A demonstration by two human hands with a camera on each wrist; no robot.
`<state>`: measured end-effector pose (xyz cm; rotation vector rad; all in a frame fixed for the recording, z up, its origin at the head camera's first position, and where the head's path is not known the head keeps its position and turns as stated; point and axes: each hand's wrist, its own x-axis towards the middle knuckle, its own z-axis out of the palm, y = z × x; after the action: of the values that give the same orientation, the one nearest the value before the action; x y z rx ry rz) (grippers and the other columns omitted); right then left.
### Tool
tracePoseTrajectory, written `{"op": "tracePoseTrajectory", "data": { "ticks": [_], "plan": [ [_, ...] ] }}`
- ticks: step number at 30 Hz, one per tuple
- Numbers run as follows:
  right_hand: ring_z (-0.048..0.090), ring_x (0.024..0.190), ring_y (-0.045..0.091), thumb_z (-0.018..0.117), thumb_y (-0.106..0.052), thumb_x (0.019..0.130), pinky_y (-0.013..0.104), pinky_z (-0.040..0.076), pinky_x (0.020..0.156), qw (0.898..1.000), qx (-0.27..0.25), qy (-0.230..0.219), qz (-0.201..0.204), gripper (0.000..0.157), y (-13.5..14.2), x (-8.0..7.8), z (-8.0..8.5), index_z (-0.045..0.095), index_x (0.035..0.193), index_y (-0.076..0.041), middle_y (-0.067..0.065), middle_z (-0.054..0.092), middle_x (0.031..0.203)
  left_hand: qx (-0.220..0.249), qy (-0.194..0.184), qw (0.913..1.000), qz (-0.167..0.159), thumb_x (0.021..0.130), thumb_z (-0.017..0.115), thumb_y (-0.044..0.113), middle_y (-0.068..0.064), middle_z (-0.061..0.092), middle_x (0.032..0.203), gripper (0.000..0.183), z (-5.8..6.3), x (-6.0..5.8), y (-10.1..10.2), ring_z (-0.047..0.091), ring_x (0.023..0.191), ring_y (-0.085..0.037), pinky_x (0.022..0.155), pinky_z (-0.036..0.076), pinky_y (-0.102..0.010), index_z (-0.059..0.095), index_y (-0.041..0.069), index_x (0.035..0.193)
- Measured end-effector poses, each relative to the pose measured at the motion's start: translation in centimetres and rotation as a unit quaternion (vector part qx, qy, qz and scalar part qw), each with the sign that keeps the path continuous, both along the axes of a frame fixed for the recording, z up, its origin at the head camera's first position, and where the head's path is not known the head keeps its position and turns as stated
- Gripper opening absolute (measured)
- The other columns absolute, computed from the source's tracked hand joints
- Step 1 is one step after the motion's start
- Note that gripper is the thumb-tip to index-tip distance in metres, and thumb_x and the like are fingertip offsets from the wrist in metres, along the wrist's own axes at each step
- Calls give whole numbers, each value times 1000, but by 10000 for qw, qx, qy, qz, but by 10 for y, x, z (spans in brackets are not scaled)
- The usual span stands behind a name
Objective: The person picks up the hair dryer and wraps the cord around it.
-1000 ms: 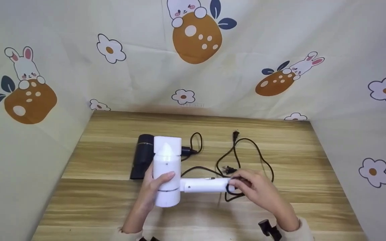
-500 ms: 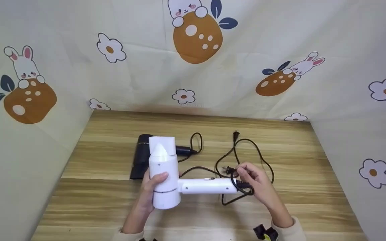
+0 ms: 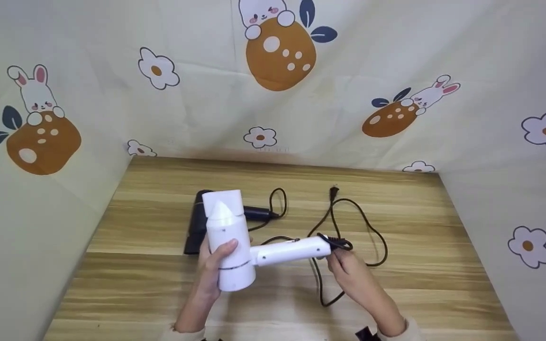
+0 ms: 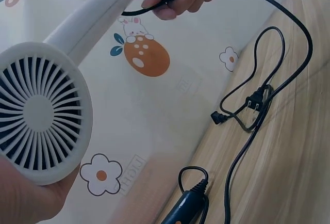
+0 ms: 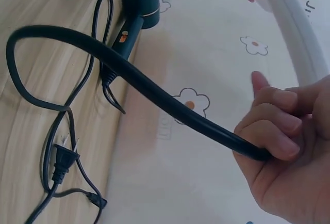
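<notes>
A white hair dryer (image 3: 228, 225) is held up off the table, with its flat nozzle pointing away. My left hand (image 3: 210, 267) grips it round the barrel, thumb across the top. Its round rear vent (image 4: 38, 113) faces the left wrist view. At the end of the dryer's handle (image 3: 292, 251), my right hand (image 3: 353, 274) holds the black cord (image 5: 154, 94), fingers curled round it in the right wrist view. Part of the cord loops over the handle's tip, and the rest runs down to the table.
Behind the white dryer lies a dark hair dryer (image 3: 197, 232), partly covered in the head view, its handle (image 3: 256, 214) pointing right. A black plug (image 3: 333, 192) and looped cord lie at the right on the wooden table (image 3: 126, 284). Another plug (image 4: 255, 100) lies close by. Patterned cloth (image 3: 206, 109) walls surround the table.
The white dryer has shifted slightly left and its handle end has tilted up. My right hand has moved from over the handle's end to below it, keeping hold of the cord.
</notes>
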<state>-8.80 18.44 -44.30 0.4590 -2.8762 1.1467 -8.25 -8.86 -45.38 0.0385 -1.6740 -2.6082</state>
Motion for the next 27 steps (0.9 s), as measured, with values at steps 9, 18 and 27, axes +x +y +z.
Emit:
{"op": "tracePoseTrajectory", "data": {
  "ticks": [9,18,27],
  "plan": [
    [52,61,9,53,-14,93,27,46,54,9897,1033,756,642,15,-4,9,2,60,100,-2,-6,48,62,-491,-258,9971,515,81,57,7,-4,58,98,43,3,-4,4,60,88,-18,81,49,-35,42,5,121],
    [54,64,1,59,-13,90,22,48,57,9803,994,1377,1008,6,-2,16,11,63,86,-12,-8,58,69,-1139,-228,9885,972,79,64,5,-5,56,100,53,0,-9,2,57,88,-17,79,49,-33,41,4,127],
    [63,70,3,70,-10,79,14,50,64,9606,768,2465,1030,9,15,16,31,67,86,-15,-7,69,81,-1827,-72,9822,423,79,66,9,-11,58,101,54,-4,-11,-7,59,88,-18,79,50,-35,42,1,127]
  ]
}}
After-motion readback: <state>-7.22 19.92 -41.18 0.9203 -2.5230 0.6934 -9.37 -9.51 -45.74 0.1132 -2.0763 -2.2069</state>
